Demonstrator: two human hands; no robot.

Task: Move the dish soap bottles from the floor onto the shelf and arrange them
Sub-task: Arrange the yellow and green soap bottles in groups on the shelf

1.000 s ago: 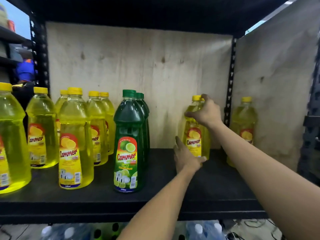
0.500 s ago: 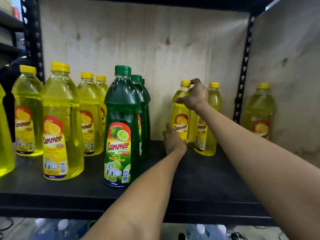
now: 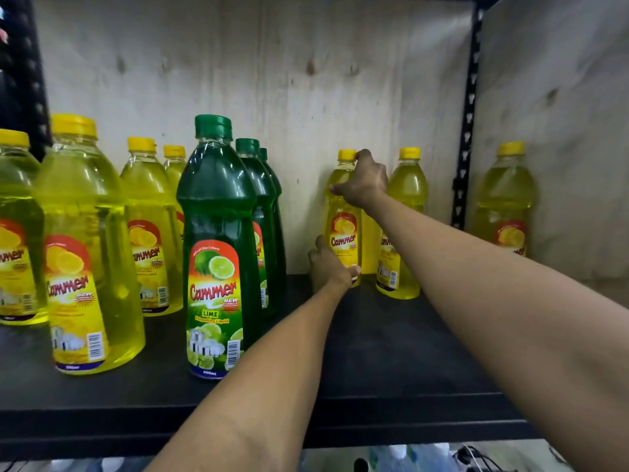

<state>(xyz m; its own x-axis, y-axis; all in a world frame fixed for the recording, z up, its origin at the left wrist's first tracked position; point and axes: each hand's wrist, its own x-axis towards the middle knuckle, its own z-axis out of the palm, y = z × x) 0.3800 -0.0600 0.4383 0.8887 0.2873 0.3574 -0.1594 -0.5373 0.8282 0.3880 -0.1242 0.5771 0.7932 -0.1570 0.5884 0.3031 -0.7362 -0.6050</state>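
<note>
A small yellow dish soap bottle stands upright at the back of the black shelf. My right hand grips its neck just under the yellow cap. My left hand holds its base from the left. A second small yellow bottle stands right beside it, partly hidden by my right forearm. A row of green lime bottles stands to the left, and several large yellow bottles fill the far left.
A plywood back panel closes the shelf's rear. A black slotted upright marks the right end; beyond it stands another yellow bottle. Clear bottles with white caps lie below the shelf.
The view has moved closer and lower. Both hands have slid the small yellow bottle left, apart from its neighbour, and my left hand has gone from open beside it to gripping its base.
</note>
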